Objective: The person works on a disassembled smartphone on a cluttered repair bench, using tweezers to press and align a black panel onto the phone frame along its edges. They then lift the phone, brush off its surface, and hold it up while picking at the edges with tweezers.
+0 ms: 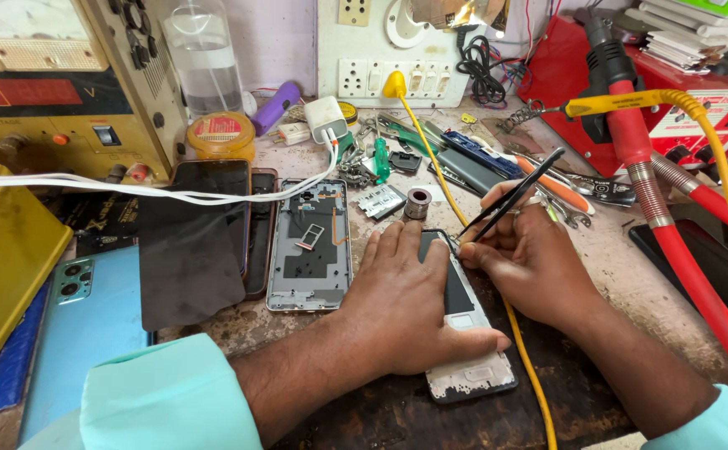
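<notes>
The left hand point(410, 304) lies flat, palm down, on an opened phone point(464, 333) that rests on the dark work mat point(381, 408) near the front edge of the bench. The fingers are spread over the upper half of the phone and the thumb extends along its right edge; the hand presses rather than grasps, pinning the phone in place.

The right hand point(535, 258) pinches a pair of black tweezers point(514, 196) between thumb and forefinger. The tweezers slant down to the left, and the tips meet the phone at its top edge, just beyond the left fingertips. Whether the tips hold a small part cannot be determined, because the contact point is too small to resolve.

A yellow cable point(431, 158) runs from the wall socket strip point(393, 79) down across the bench, passing under the right hand. A bare grey phone frame point(310, 246) lies just left of the left hand, and beside it a dark display panel point(193, 246) lies face up. A small solder-wire spool point(417, 202) stands just beyond the phone. A red hot-air hose point(672, 250) crosses the right side of the bench.
</notes>
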`<state>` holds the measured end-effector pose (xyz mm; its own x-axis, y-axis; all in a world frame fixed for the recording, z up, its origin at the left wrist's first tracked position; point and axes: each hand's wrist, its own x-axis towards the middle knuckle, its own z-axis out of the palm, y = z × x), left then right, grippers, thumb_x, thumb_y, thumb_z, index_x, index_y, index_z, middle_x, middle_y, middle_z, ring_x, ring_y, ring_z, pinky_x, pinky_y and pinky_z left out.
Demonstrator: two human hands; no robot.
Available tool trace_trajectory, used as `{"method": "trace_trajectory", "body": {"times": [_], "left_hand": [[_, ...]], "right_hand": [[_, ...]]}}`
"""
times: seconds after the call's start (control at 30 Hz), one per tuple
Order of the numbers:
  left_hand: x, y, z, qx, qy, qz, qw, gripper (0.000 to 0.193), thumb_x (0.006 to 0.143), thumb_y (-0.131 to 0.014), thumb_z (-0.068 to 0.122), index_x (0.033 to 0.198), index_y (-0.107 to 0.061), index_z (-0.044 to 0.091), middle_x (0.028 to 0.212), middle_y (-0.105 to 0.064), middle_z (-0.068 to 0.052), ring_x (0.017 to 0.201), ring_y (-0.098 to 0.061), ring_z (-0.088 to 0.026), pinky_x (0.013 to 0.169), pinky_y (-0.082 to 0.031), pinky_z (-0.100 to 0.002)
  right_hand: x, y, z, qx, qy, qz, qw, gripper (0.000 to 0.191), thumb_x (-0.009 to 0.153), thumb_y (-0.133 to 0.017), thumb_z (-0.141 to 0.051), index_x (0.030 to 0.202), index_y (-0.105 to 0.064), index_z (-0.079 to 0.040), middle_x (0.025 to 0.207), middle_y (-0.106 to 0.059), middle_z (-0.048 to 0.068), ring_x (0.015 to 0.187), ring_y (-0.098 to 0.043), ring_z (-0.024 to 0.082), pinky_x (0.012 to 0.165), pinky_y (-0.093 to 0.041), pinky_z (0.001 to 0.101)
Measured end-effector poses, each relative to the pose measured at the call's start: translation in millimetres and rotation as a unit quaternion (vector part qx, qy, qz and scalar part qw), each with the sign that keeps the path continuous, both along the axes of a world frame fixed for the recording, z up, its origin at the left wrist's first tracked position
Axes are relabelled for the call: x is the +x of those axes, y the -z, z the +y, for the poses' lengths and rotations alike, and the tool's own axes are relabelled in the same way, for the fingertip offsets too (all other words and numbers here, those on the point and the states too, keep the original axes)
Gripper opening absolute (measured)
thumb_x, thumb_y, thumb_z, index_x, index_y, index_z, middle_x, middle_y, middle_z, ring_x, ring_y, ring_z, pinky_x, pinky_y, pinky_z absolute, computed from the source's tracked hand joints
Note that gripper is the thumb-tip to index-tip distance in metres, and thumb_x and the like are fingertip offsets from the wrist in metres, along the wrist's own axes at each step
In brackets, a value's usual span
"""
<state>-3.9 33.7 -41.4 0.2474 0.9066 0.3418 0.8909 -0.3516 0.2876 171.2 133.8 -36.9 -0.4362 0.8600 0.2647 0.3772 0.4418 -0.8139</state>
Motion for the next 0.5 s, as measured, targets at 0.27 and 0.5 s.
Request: {"method": "trace_trajectory", "body": {"times": [0.27,0.5], "left_hand": [[1,0,0,0.008,-0.004,-0.004,1.000,0.117,0.069,-0.069,0.083,0.127,-0.049,-0.016,0.146,-0.031,-0.046,0.139,-0.027,-0.060,0.114,-0.023,-0.061],[1,0,-2,0.005,-0.003,0.001,1.000,0.115,0.070,-0.068,0.083,0.129,-0.049,-0.014,0.144,-0.034,-0.045,0.139,-0.028,-0.060,0.115,-0.022,-0.062]], "right_hand": [[2,-1,-9,0.024,-0.006,-0.003,1.000,0.047,0.085,-0.071,0.003,0.124,-0.045,-0.003,0.096,-0.074,0.011,0.089,-0.075,0.013,0.077,-0.062,0.0284],[-5,-1,-5,0.004,0.077,-0.078,0.994,0.042,0.090,-0.072,-0.003,0.124,-0.047,-0.007,0.093,-0.077,0.010,0.086,-0.076,0.014,0.076,-0.062,0.0287]]}}
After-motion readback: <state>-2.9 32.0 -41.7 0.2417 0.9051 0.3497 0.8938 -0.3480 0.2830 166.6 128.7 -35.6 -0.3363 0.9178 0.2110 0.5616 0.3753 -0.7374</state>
